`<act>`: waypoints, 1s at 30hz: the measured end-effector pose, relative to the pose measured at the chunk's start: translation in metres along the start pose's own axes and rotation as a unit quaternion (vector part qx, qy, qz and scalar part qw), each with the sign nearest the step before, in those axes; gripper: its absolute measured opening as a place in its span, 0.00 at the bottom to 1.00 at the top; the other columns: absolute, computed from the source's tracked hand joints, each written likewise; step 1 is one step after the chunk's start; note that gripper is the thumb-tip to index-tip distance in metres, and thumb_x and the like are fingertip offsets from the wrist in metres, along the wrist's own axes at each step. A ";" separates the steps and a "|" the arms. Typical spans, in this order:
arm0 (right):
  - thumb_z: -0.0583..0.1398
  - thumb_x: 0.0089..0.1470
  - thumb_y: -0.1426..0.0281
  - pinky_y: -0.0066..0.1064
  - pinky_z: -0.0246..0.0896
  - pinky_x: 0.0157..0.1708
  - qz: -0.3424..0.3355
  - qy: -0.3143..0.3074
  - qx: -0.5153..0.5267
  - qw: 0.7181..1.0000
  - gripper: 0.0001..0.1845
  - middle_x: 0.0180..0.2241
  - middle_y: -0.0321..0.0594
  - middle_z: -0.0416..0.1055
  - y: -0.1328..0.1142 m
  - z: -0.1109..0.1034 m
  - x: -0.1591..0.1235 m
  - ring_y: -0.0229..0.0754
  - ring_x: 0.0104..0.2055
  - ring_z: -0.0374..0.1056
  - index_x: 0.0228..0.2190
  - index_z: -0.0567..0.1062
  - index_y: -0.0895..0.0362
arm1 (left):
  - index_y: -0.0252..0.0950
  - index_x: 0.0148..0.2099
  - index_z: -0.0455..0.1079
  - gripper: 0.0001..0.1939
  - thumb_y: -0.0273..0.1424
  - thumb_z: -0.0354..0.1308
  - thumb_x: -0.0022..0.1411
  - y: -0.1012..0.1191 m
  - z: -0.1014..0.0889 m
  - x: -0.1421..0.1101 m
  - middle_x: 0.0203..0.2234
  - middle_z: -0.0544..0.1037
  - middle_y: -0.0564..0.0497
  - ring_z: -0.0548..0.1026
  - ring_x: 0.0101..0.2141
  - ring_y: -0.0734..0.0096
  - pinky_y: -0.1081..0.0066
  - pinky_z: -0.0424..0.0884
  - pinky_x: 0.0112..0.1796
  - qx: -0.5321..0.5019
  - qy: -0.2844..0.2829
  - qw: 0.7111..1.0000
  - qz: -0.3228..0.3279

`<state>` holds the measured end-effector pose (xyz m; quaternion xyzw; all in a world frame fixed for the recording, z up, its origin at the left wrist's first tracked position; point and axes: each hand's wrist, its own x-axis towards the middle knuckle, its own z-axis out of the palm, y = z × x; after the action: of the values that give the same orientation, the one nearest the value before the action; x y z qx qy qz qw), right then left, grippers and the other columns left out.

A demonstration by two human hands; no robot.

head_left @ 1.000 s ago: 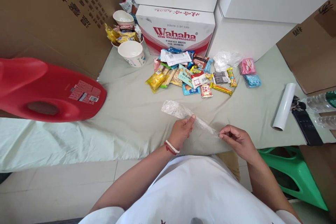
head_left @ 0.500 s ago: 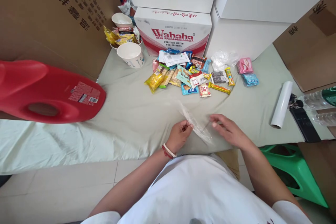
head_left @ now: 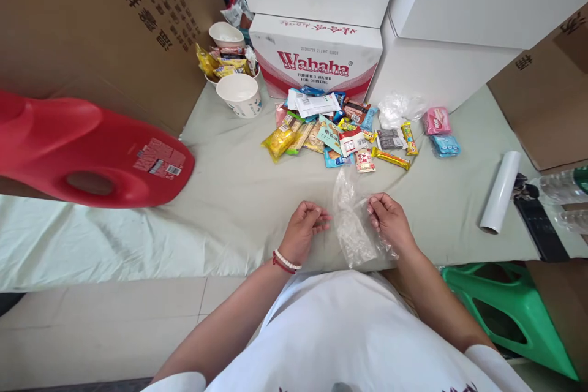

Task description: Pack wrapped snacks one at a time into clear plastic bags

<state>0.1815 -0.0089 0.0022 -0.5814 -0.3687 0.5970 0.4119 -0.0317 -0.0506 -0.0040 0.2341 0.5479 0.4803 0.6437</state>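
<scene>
A clear plastic bag (head_left: 353, 229) hangs crumpled over the near part of the cloth. My right hand (head_left: 389, 218) pinches its right edge between thumb and fingers. Just left of the bag is my left hand (head_left: 305, 228), fingers loosely bent and apart, with nothing in them and a small gap to the plastic. Beyond both hands lies a heap of small wrapped snacks (head_left: 329, 132), among them a yellow stick packet (head_left: 390, 158) and a red and white packet (head_left: 365, 160).
A red jug (head_left: 114, 156) lies on the left. Paper cups (head_left: 239, 96) stand before a Wahaha carton (head_left: 316, 61). More clear plastic (head_left: 400, 110) and pink and blue packs (head_left: 437, 120) are at back right. A white roll (head_left: 500, 193), black phone (head_left: 542, 229) and bottles (head_left: 563, 187) lie at right.
The bag has passed from my left hand to my right and now hangs spread wider. My left hand has let go and its fingers have opened. The view has shifted slightly.
</scene>
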 end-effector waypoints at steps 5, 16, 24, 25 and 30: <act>0.65 0.54 0.49 0.27 0.45 0.15 -0.030 -0.006 0.006 1.000 0.21 0.24 0.28 0.64 -0.011 0.016 -0.012 0.30 0.17 0.50 0.32 0.69 0.52 | 0.39 0.35 0.64 0.18 0.49 0.59 0.62 0.002 0.019 -0.001 0.29 0.72 0.54 0.75 0.32 0.69 0.72 0.70 0.29 0.130 0.041 0.987 0.088; 0.72 0.47 0.55 0.20 0.38 0.13 0.027 -0.014 0.166 0.986 0.24 0.25 0.26 0.61 -0.019 0.022 -0.018 0.25 0.16 0.45 0.31 0.66 0.53 | 0.35 0.34 0.75 0.10 0.37 0.66 0.53 -0.028 0.056 0.019 0.26 0.76 0.53 0.71 0.29 0.71 0.70 0.65 0.34 0.185 0.023 0.982 0.031; 0.68 0.50 0.52 0.24 0.40 0.13 -0.023 0.067 0.070 0.995 0.22 0.26 0.28 0.62 -0.020 -0.003 -0.010 0.28 0.17 0.47 0.32 0.66 0.52 | 0.37 0.30 0.69 0.14 0.44 0.59 0.55 -0.014 0.045 0.018 0.24 0.70 0.56 0.67 0.29 0.73 0.73 0.65 0.31 0.098 -0.002 0.994 0.040; 0.67 0.51 0.51 0.24 0.40 0.13 -0.030 0.088 0.043 0.995 0.22 0.26 0.28 0.62 -0.019 -0.008 -0.007 0.29 0.17 0.48 0.32 0.66 0.52 | 0.37 0.31 0.68 0.15 0.45 0.59 0.55 -0.011 0.041 0.017 0.26 0.71 0.55 0.69 0.30 0.72 0.73 0.67 0.32 0.083 -0.001 0.996 0.037; 0.66 0.52 0.51 0.26 0.46 0.15 -0.050 0.139 -0.003 0.989 0.20 0.24 0.29 0.61 -0.008 -0.027 0.000 0.32 0.19 0.51 0.32 0.67 0.52 | 0.40 0.35 0.60 0.18 0.47 0.60 0.54 0.007 0.018 0.015 0.35 0.75 0.52 0.78 0.38 0.68 0.67 0.75 0.40 -0.034 0.018 0.999 0.002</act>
<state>0.2094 -0.0068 0.0082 -0.6405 -0.3380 0.4885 0.4867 -0.0182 -0.0304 -0.0005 0.2045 0.5424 0.5044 0.6399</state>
